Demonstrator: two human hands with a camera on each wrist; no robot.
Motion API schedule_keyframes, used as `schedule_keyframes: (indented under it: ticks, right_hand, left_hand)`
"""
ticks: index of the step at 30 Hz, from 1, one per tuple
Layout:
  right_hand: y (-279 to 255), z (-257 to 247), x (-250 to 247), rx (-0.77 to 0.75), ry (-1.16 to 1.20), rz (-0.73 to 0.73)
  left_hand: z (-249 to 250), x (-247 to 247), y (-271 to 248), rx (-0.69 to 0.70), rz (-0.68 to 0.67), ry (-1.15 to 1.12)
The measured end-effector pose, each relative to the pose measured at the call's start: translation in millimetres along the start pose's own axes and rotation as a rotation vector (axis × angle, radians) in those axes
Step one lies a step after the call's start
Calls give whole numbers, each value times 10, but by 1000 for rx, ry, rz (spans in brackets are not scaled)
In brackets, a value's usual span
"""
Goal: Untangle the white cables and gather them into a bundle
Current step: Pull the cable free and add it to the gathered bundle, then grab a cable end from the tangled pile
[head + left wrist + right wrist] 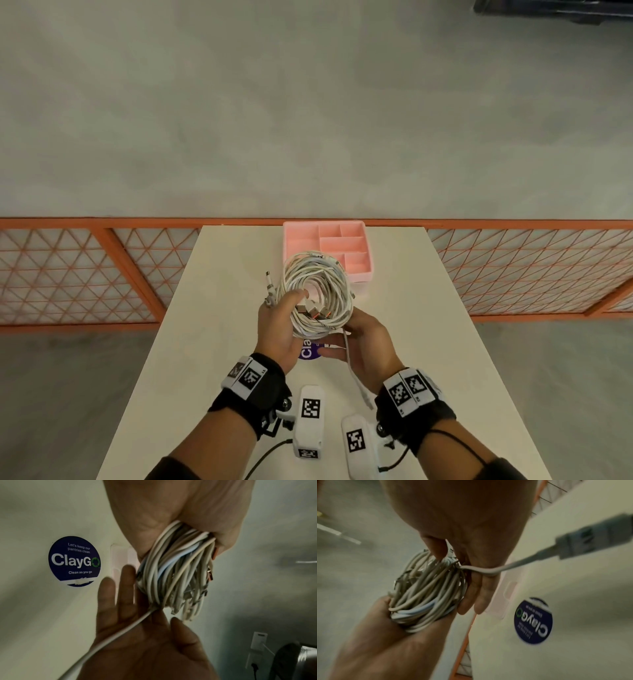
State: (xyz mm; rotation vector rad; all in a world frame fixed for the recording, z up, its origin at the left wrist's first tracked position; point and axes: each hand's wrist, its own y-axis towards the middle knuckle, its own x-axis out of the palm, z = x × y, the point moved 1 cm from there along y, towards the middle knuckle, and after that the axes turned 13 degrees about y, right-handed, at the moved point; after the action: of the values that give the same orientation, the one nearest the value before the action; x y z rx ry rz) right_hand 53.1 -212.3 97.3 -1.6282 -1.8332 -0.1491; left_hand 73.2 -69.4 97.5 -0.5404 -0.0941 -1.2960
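**Coil in both hands, one tail left loose**

The left hand [277,329] has its grip closed round the near-left side of the white cables [317,294], thumb hooked through the middle of the coil and the strands packed into the palm, as the left wrist view shows. That hold keeps the loops stacked as one ring, so they cannot spring apart. The right hand [368,346] supports the ring at its near-right edge: its fingers lie fairly straight under the strands, and the loose tail [354,373] runs across the palm and hangs down toward the wrist, ending in a connector [583,543]. Whether the thumb pinches the ring or that tail I cannot tell; the right wrist view is blurred there.

The coil is held up above the tabletop [212,308], in front of the pink organiser tray [359,274] at the far edge, touching neither. Several plug ends [311,310] sit inside the ring, and two more [269,287] stick out at its left.

Both forearms reach forward from the near edge, palms turned inward toward each other, wrists close together. A round blue sticker [74,561] lies on the tabletop beneath the hands.

By my judgement the untangling is largely done and the bundle formed; the hanging tail likely remains to be tucked in or wound round.
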Motion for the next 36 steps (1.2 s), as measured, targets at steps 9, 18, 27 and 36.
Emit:
schedule_keyframes:
  ticks: [9,18,27,36]
  right_hand:
    - [41,-35,53,64,482,-64]
    - [71,-110,94,9,11,205]
    - [140,-38,-75,-12,-95,325]
    - [206,151,-254,-174,-606,370]
  left_hand:
    - [-134,57,-83,122,-24,56]
    - [-242,14,-171,-15,-285,-34]
    - [-190,-37,-86,-32,-372,267]
    - [-387,-128,-42,-202,-227,524]
